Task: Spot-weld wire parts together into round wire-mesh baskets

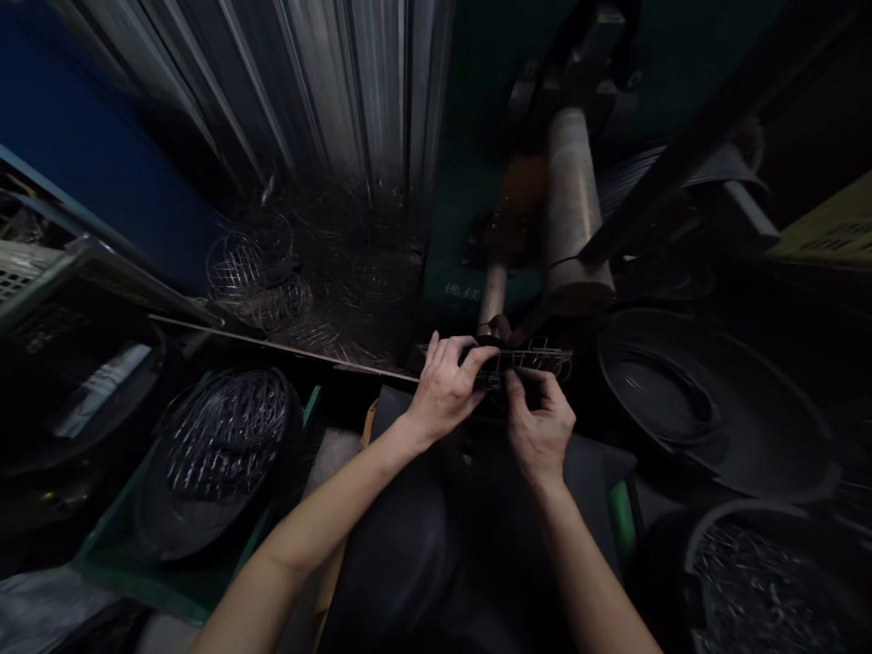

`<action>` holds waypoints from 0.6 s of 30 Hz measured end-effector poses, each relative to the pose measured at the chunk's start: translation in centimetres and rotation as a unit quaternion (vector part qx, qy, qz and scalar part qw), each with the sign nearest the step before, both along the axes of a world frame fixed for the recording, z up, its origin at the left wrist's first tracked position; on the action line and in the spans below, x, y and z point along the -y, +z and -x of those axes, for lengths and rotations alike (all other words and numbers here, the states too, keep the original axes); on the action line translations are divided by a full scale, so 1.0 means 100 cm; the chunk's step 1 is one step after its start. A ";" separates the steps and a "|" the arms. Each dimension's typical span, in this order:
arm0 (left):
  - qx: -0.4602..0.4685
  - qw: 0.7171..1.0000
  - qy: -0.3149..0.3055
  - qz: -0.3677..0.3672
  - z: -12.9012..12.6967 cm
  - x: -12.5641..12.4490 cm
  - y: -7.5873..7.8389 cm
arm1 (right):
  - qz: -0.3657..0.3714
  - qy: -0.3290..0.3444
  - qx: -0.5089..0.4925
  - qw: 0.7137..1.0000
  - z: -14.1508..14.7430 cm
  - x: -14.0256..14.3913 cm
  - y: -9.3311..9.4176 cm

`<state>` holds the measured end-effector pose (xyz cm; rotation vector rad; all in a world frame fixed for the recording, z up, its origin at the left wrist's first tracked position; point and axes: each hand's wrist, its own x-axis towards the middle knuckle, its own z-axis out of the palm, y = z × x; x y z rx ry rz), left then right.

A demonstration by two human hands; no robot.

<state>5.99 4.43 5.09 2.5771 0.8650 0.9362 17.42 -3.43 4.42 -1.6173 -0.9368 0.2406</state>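
Note:
A wire rack [538, 359] of thin metal rods lies at the lower end of a machine, below its metal electrode rod [494, 295]. My left hand [446, 381] grips the rack's left part, thumb and fingers curled around the wires. Close beside it, my right hand [541, 418] is closed in a pinch at the rack's near edge. Whatever sits between those fingertips is too dark and small to name. A thick metal cylinder [576, 200] rises behind the rack. My hands hide part of the wires.
On the left, a dark tub [153, 527] with bundled wire pieces stands in a green crate [109, 554]. At right are a wide black basin [769, 427] and a bucket [708, 522] of small metal parts. Loose wire rings [252, 282] lie by the corrugated wall [341, 91].

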 end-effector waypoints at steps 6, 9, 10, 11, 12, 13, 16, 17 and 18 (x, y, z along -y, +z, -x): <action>0.006 1.000 -0.003 0.000 -0.004 -0.007 -0.003 | 0.002 -0.002 -0.001 1.000 -0.004 -0.005 -0.001; 0.008 1.000 -0.003 -0.005 -0.004 -0.009 -0.004 | 0.001 -0.002 0.000 1.000 -0.003 -0.007 0.000; 0.008 1.000 -0.002 -0.009 -0.004 -0.009 -0.003 | 0.001 -0.003 0.002 1.000 -0.003 -0.007 0.000; 0.007 1.000 -0.002 -0.013 -0.004 -0.009 -0.003 | 0.002 -0.006 0.006 1.000 -0.002 -0.006 0.001; 0.006 1.000 -0.002 -0.017 -0.004 -0.009 -0.003 | 0.004 -0.009 0.012 1.000 -0.002 -0.006 0.001; 0.005 1.000 -0.002 -0.021 -0.004 -0.010 -0.003 | 0.006 -0.011 0.022 1.000 -0.002 -0.006 0.001; 0.007 0.999 -0.002 -0.031 -0.004 -0.011 -0.004 | 0.021 -0.007 0.065 0.998 -0.003 -0.004 0.001; 0.014 0.999 -0.003 -0.036 -0.005 -0.011 -0.005 | 0.027 -0.005 0.080 0.996 -0.003 -0.004 0.001; 0.025 0.999 -0.004 -0.042 -0.005 -0.012 -0.007 | 0.033 -0.003 0.092 0.995 -0.004 -0.004 0.000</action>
